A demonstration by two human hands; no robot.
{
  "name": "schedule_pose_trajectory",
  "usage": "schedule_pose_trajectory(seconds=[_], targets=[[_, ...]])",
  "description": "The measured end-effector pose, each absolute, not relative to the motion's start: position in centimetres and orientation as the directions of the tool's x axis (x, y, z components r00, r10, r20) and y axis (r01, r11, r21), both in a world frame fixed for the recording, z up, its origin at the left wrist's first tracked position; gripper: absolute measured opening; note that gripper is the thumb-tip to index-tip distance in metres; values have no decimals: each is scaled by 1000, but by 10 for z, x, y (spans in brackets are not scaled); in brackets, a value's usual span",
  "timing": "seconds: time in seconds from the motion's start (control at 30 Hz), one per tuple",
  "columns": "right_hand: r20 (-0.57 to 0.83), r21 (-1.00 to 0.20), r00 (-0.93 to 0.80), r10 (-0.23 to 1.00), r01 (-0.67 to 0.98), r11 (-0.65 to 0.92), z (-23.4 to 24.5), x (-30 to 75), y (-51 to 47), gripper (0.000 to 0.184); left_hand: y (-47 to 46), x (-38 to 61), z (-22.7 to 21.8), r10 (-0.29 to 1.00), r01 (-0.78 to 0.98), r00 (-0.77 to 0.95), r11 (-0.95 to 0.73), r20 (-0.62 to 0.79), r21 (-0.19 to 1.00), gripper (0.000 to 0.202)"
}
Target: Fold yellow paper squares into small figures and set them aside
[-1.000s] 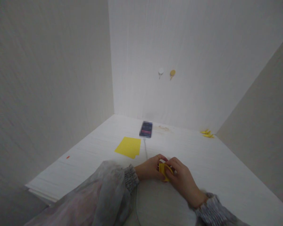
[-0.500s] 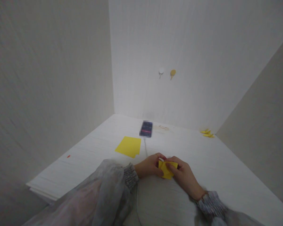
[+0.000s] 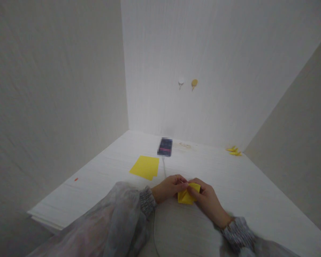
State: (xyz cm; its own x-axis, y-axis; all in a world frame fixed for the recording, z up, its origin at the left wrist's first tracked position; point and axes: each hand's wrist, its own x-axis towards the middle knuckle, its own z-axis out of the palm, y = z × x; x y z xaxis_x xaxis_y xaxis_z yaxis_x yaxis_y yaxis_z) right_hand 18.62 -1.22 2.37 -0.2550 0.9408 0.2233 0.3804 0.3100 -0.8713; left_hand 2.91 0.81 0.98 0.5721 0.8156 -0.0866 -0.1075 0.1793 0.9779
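A small folded piece of yellow paper (image 3: 186,196) lies low over the white table (image 3: 246,192), held between both my hands. My left hand (image 3: 168,188) pinches its left upper edge with curled fingers. My right hand (image 3: 207,201) presses its fingers on the paper's right side. Both wrists come out of grey gathered sleeves at the bottom of the view.
A stack of flat yellow paper sheets (image 3: 146,167) lies beyond my left hand. A dark phone (image 3: 165,147) with a white cable stands farther back. Several folded yellow pieces (image 3: 233,151) sit in the far right corner. Two wall hooks (image 3: 187,84) hang above. White walls enclose the table.
The yellow paper has been turned and flattened lower toward the table, and both hands have shifted slightly with it. The camera has drifted a little.
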Motion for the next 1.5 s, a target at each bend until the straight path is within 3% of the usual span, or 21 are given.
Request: schedule_pose_trajectory(seconds=[0.17, 0.43, 0.8, 1.23, 1.5], targets=[[225, -870, -215, 950, 394, 295, 18, 186, -12, 17, 9, 29, 7, 830, -18, 555, 84, -60, 996, 40], [234, -878, -217, 948, 371, 302, 14, 187, -13, 19, 11, 28, 4, 843, -39, 537, 68, -37, 997, 41], [219, -949, -196, 956, 186, 255, 24, 190, -15, 18, 11, 27, 5, 828, -51, 559, 98, -53, 994, 42], [323, -829, -222, 920, 402, 389, 30, 189, -15, 20, 9, 26, 12, 847, -28, 523, 129, -95, 991, 39], [297, -887, -239, 924, 289, 360, 37, 185, -21, 28, 8, 25, 14, 849, -6, 518, 122, -101, 993, 37]])
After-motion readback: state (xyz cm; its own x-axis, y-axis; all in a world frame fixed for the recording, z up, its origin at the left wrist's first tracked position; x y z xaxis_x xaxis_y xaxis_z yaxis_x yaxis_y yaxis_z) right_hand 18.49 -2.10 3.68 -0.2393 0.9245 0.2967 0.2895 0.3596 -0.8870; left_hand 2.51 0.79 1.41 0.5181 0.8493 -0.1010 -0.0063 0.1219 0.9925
